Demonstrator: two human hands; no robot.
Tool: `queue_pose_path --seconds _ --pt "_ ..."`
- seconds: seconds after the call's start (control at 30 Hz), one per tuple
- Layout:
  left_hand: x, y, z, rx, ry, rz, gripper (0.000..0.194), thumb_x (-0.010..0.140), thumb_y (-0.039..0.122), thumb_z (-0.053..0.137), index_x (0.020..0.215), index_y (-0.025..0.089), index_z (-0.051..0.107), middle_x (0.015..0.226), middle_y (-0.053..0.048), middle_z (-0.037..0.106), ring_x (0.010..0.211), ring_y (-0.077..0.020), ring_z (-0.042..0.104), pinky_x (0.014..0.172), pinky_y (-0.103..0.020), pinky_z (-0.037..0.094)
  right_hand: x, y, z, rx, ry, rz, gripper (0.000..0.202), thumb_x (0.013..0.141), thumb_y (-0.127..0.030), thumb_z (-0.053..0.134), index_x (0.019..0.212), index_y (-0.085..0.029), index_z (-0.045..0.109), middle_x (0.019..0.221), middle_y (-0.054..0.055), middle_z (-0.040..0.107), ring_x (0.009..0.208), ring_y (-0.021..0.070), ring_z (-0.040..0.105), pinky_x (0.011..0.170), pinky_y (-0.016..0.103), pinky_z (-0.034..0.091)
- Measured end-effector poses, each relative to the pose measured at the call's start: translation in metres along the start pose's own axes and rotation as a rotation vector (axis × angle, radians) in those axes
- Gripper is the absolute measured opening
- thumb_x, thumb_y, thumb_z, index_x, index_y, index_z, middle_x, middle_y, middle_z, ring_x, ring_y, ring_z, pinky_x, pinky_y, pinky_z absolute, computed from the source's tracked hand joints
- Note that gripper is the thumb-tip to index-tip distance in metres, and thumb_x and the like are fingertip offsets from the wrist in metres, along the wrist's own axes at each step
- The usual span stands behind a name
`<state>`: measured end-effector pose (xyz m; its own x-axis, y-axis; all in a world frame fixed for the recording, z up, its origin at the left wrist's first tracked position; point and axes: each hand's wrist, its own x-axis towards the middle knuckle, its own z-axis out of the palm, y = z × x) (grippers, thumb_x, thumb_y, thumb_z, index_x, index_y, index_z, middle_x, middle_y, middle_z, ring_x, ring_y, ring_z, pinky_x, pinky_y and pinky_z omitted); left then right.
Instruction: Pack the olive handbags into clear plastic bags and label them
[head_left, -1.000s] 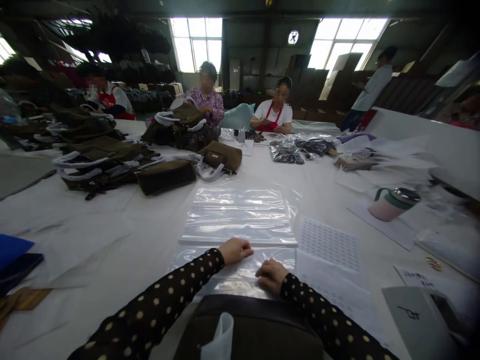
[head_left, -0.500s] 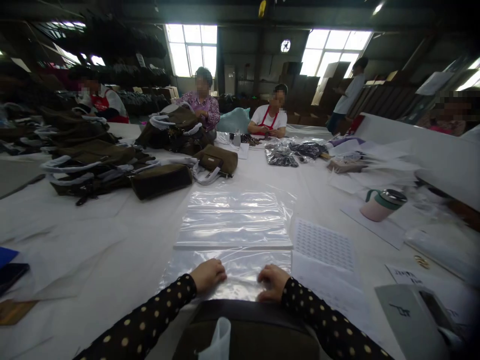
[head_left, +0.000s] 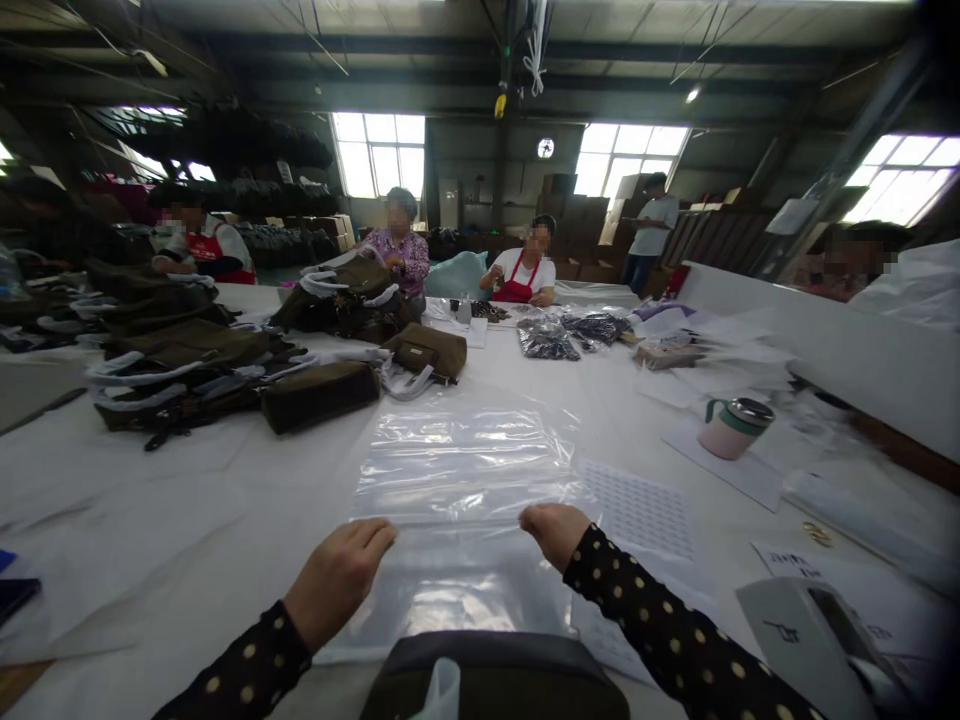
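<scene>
A clear plastic bag (head_left: 465, 560) stretches between my two hands, over more flat plastic bags (head_left: 457, 450). My left hand (head_left: 341, 575) is closed in a pinch at its left edge. On the opposite edge my right hand (head_left: 556, 532) pinches it too, thumb and fingertips together. Closest to me lies a dark olive handbag (head_left: 525, 680), partly cut off by the bottom of the view; a white wrapped handle (head_left: 442, 685) stands up from it. Right of the plastic is a sheet of printed labels (head_left: 637, 510), partly under my right sleeve.
Piled olive handbags (head_left: 195, 360) stand at the left, with one handbag (head_left: 427, 352) beyond the plastic. A pink cup with a green handle (head_left: 731, 430), paper sheets (head_left: 720, 350) and a grey device (head_left: 795, 640) are at the right. Co-workers (head_left: 525, 265) sit across the table.
Both hands have moved apart and up to the plastic bag's edges, now pinching it and holding it taut. The view has tilted up, showing more ceiling.
</scene>
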<state>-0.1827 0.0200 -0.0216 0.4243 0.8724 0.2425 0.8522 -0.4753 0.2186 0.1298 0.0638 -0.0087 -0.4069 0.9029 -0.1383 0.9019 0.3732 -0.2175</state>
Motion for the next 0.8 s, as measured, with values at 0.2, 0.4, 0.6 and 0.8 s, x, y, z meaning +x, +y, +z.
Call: queue_pose_path --seconds 0.2,0.4,0.6,0.8 --pt "-0.01 0.001 0.012 -0.057 -0.234 -0.149 0.017 0.08 0.031 0.05 0.068 0.021 0.057 0.069 -0.001 0.062 0.067 -0.0166 0.057 0.062 -0.026 0.039 -0.015 0.0 0.029 -0.15 -0.162 0.025 0.015 0.068 -0.025 0.069 0.079 -0.015 0.066 0.082 0.011 0.068 0.08 0.0274 0.063 0.067 0.033 0.047" --pt "0.009 0.001 0.029 0.023 -0.353 -0.246 0.018 0.07 0.029 0.061 0.063 0.02 0.048 0.066 0.001 0.058 0.066 -0.017 0.055 0.058 -0.025 0.033 -0.007 0.002 0.051 -0.205 -0.129 0.055 0.046 0.059 -0.043 0.074 0.09 -0.013 0.06 0.087 0.013 0.066 0.081 0.0295 0.062 0.069 0.037 0.047" --pt "0.007 -0.012 0.024 -0.045 -0.105 -0.481 0.033 0.082 0.045 0.04 0.059 0.021 0.036 0.053 0.003 0.045 0.054 -0.0141 0.047 0.056 -0.024 0.033 -0.01 0.011 0.042 0.136 0.193 0.083 0.021 0.082 -0.036 0.048 0.087 -0.016 0.054 0.085 0.01 0.061 0.083 0.0235 0.056 0.074 0.034 0.04" --pt "-0.008 -0.031 0.028 -0.188 -0.069 -0.609 0.003 0.073 0.022 0.048 0.071 0.023 0.047 0.055 0.002 0.048 0.054 -0.0173 0.049 0.055 -0.026 0.031 -0.005 0.029 0.053 0.45 0.358 0.301 0.021 0.065 -0.021 0.065 0.057 -0.02 0.045 0.058 -0.001 0.053 0.063 0.0163 0.051 0.062 0.027 0.035"
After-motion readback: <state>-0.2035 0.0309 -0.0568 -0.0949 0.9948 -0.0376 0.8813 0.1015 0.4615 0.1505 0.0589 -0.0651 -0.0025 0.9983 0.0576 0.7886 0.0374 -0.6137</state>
